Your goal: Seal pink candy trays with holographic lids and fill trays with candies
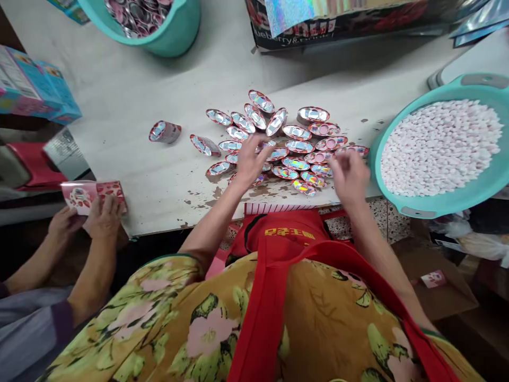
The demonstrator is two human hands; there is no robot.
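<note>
Many small foil pouches stand upright in a cluster on the table, their silver-lined mouths spread into ovals. Round pink pieces show in the mouths of several pouches on the right. My left hand reaches over the middle of the cluster, thumb and forefinger apart at a pouch mouth; its other fingers are partly hidden. At the cluster's right edge, my right hand is curled with thumb and fingertips close together. What it holds, if anything, is hidden and slightly blurred.
A teal basin of small white pieces stands at right. Another teal tub holds pink-and-silver round items. A printed carton lies behind. One pouch stands apart at left. A co-worker's hands hold a pink printed packet.
</note>
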